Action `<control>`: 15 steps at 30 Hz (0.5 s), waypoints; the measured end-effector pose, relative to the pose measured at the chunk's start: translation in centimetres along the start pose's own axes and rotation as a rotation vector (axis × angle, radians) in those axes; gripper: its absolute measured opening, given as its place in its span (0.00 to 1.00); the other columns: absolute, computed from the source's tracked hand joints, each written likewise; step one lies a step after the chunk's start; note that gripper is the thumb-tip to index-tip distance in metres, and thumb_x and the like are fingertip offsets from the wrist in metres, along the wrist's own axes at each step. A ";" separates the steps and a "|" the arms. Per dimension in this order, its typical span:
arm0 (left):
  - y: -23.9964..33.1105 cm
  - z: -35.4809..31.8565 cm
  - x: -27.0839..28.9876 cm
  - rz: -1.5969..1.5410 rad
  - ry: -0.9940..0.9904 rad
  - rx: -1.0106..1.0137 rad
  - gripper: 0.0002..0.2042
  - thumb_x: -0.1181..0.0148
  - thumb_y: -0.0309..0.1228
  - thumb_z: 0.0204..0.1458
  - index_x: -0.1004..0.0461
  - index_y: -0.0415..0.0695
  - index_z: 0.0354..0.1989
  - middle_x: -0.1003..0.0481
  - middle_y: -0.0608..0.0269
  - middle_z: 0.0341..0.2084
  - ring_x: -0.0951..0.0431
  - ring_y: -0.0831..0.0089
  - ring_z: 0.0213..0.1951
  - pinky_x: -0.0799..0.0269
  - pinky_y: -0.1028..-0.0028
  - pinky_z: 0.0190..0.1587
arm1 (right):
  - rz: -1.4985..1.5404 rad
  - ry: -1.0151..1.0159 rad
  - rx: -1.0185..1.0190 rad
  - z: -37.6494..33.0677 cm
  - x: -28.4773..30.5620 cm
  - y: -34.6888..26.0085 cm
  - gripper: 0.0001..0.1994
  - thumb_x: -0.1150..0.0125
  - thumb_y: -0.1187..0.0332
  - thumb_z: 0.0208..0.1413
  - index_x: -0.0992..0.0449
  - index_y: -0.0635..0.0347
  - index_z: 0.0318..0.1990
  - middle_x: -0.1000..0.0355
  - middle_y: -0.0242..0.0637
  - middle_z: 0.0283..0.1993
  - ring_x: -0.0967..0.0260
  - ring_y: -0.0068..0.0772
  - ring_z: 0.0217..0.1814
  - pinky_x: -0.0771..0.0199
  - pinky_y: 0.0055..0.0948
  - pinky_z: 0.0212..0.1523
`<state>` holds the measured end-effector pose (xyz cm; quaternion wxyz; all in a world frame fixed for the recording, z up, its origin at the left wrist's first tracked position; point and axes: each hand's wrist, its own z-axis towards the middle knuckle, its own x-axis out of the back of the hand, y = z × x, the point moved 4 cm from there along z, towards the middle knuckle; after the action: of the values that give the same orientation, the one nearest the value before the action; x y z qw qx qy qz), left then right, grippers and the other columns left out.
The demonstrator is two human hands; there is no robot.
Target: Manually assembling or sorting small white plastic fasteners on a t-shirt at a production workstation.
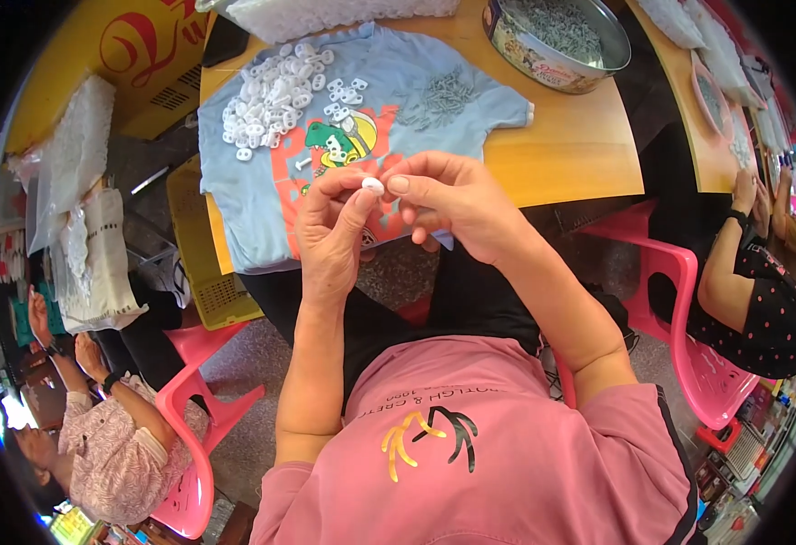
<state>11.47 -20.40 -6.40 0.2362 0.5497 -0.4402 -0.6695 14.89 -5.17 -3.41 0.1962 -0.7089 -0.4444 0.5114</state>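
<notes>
My left hand [328, 227] pinches a small white oval plastic piece [372, 186] between thumb and fingers. Close against it, the thumb and forefinger of my right hand [461, 202] are pressed together; what they hold, if anything, is too small or hidden. Both hands are over the near edge of a light blue T-shirt [243, 200] spread on the table. A heap of white plastic pieces with holes [266, 100] lies on its far left part, with a few more pieces [345, 94] beside it. To the right is a loose pile of small grey screws [441, 98].
A round tin [557, 54] of grey screws stands at the table's [570, 145] far right. White plastic packs [325, 14] lie at the back. A yellow crate [202, 263] is on the left. Co-workers sit either side on pink chairs [684, 300].
</notes>
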 end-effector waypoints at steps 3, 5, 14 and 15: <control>-0.4 0.1 0.7 -0.016 -0.024 -0.036 0.08 0.41 0.23 0.59 0.27 0.40 0.45 0.24 0.65 0.36 0.25 0.79 0.33 0.28 0.78 0.39 | -0.412 0.154 0.310 0.4 2.1 -1.4 0.08 0.37 0.69 0.59 0.22 0.61 0.43 0.28 0.27 0.31 0.33 0.14 0.29 0.33 0.15 0.26; -0.5 0.2 0.8 -0.037 -0.035 -0.054 0.07 0.41 0.23 0.59 0.27 0.40 0.45 0.24 0.64 0.37 0.25 0.78 0.34 0.28 0.77 0.40 | -0.711 0.239 0.539 0.5 3.5 -3.2 0.07 0.37 0.70 0.58 0.21 0.61 0.42 0.28 0.26 0.31 0.34 0.14 0.28 0.36 0.16 0.26; -0.2 0.2 0.7 -0.153 -0.034 -0.046 0.07 0.43 0.23 0.60 0.28 0.40 0.46 0.25 0.62 0.37 0.26 0.76 0.35 0.29 0.74 0.41 | -1.579 0.304 0.909 3.5 3.5 -8.0 0.04 0.35 0.71 0.53 0.22 0.59 0.35 0.28 0.36 0.32 0.31 0.34 0.28 0.31 0.29 0.31; -0.2 0.2 0.8 -0.161 -0.044 -0.052 0.08 0.43 0.23 0.60 0.28 0.40 0.46 0.25 0.62 0.37 0.26 0.75 0.35 0.29 0.73 0.41 | -1.580 0.298 0.908 4.0 3.4 -8.2 0.04 0.35 0.71 0.53 0.22 0.59 0.35 0.28 0.36 0.32 0.31 0.34 0.28 0.31 0.29 0.31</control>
<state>11.11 -20.84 -6.96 0.1860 0.5621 -0.3822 -0.7095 8.09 1.31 -0.86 0.8025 -0.1133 -0.5261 0.2575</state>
